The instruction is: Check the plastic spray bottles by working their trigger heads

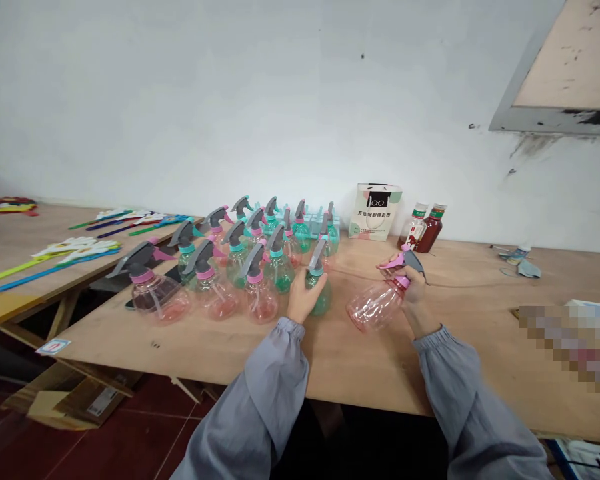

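Observation:
My right hand [414, 297] is wrapped round the neck of a clear pink spray bottle [373, 308], which tilts with its base to the left. This bottle has a pink collar and a grey and pink trigger head. My left hand [304, 295] grips a green spray bottle [321, 303] near its turquoise collar; that bottle stands upright on the table. To the left of it, several more pink and green spray bottles stand in rows, among them a pink one [263, 300] and a larger pink one [160, 300] at the front left corner.
A paper bag [375, 213] and two sauce bottles [433, 230] stand along the wall. Behind the spray bottles is a turquoise rack [305, 223]. Gloves [75, 247] with coloured strips lie on the left table. Small items [523, 257] sit at the right.

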`<state>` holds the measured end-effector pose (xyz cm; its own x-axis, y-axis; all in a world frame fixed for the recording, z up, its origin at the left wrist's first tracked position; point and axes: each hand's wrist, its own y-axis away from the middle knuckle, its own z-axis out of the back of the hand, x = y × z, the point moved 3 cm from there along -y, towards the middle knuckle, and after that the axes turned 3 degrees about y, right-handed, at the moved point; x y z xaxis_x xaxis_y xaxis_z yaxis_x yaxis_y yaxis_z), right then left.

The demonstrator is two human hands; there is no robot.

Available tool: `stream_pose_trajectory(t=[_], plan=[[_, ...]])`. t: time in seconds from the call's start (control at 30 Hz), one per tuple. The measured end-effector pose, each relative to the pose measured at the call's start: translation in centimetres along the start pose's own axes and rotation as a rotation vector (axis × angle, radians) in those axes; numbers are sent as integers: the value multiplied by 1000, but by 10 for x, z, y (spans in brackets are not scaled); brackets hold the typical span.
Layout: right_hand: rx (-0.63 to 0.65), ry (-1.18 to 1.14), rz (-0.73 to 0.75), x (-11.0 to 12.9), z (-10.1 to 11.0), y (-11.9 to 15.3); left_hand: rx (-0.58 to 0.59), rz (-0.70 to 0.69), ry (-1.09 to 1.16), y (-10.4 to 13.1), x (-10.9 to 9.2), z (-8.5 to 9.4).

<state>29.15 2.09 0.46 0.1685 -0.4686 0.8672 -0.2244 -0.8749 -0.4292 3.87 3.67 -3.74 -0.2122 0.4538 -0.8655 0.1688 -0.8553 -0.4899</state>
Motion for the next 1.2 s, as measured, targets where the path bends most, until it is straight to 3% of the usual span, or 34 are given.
stream_pose_trajectory(t=[0.13,0.3,0.4,0.57,0.77,0.93,1.07,1.2], plan=[[-14,10,-117,-6,-2,2,5,1,-1,0,-1,0],[25,37,19,2,-5,3,-2,7,-2,0,-2,0],[23,27,25,2,-6,5,4,9,-12,-1,-1,0],[-49,41,-41,-1,-10,10,4,-8,-21,-1,-2,0],[-147,-54,8,8,-12,11,18,6,-24,0,-3,-1],[-227,-72,-130,1,-10,13,20,-1,-19,0,-4,-1],[-191,-58,-99,2,-14,14,21,3,-16,0,-4,-1],[-68,-31,20,11,-18,12,29,-4,-25,0,-4,0]])
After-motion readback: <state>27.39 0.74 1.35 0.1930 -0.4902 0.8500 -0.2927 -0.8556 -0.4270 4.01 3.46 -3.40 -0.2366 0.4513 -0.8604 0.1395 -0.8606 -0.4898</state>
